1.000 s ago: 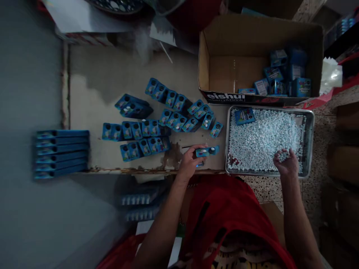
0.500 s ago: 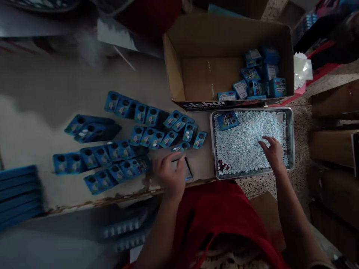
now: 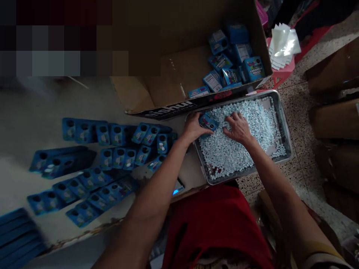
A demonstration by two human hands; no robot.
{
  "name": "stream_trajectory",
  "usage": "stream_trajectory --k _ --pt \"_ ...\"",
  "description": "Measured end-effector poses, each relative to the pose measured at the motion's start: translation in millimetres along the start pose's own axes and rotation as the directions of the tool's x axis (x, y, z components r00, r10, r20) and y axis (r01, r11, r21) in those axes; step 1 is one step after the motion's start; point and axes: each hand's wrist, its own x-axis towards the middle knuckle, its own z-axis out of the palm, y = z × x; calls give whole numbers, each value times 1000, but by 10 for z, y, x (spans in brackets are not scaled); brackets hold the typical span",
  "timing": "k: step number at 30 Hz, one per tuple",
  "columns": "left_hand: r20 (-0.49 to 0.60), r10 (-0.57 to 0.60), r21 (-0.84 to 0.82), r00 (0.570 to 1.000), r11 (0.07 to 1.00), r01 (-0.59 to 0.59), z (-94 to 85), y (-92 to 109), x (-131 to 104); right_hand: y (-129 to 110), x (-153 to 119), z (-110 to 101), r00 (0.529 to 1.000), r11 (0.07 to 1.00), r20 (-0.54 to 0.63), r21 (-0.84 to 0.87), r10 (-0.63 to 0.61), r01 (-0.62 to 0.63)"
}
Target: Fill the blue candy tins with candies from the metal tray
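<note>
A metal tray (image 3: 284, 129) full of small pale blue-white candies (image 3: 254, 123) sits at the table's right end. My left hand (image 3: 193, 127) reaches into the tray's near-left corner and grips a small blue box (image 3: 208, 121) lying on the candies. My right hand (image 3: 238, 128) rests palm down on the candies just right of that box, fingers spread. Rows of open small blue boxes (image 3: 117, 149) cover the table to the left.
A large cardboard carton (image 3: 171, 87) behind the tray holds several closed blue boxes (image 3: 232, 63). A small device with a blue light (image 3: 177, 188) lies at the table's front edge. Flat blue packs (image 3: 17, 231) are stacked at far left. Brown cartons (image 3: 333, 116) stand on the right floor.
My left hand left the device at the table's front edge and reached into the tray to the blue box. My right hand slid left across the candies. The camera swung right.
</note>
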Motion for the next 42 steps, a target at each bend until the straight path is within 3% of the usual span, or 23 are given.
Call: stream_trajectory --k 3,5,6,8,11,13,15,18,23,30,33,35,37,40,42 --pt "7 16 -98 1000 995 -15 -188 40 -270 82 -241 62 990 978 -62 179 123 -110" --pt "-20 54 -151 998 987 -56 -266 150 -494 161 -333 93 946 874 -100 422 308 -240" --pt "-45 73 -174 996 982 -80 -282 221 -607 199 -352 98 909 763 -75 574 409 -296" --pt "-109 96 -220 989 968 -118 -263 375 -808 259 -356 75 849 411 92 844 520 -344" --pt "-195 122 -259 973 951 -171 -130 581 -989 258 -348 -35 856 -167 334 942 393 -291" --pt "-242 140 -234 960 952 -198 -7 681 -1026 167 -367 -151 887 -387 360 892 289 -235" --pt "-282 176 -171 943 958 -230 122 759 -1025 -3 -403 -294 913 -487 313 859 260 -156" --pt "-315 251 -110 915 948 -298 312 862 -1017 -354 -457 -542 927 -500 173 866 332 17" --pt "-317 220 -157 923 947 -279 602 1006 -1054 -799 -476 -799 885 -379 12 906 466 187" --pt "-290 134 -194 948 961 -195 824 977 -1050 -885 -470 -561 819 -99 -195 951 540 291" --pt "-260 205 -161 944 954 -252 782 962 -1017 -898 -474 -478 806 -30 -210 962 554 271" --pt "-163 334 -158 929 920 -358 643 950 -957 -896 -481 -459 796 -10 -216 963 565 268" --pt "55 458 -205 887 875 -439 405 926 -834 -875 -488 -454 782 -6 -237 956 577 294" --pt "443 496 -271 747 868 -415 -5 898 -482 -815 -485 -436 783 -10 -254 949 567 315" --pt "614 470 -282 634 881 -379 -165 927 -157 -773 -469 -412 800 -6 -259 950 541 311"
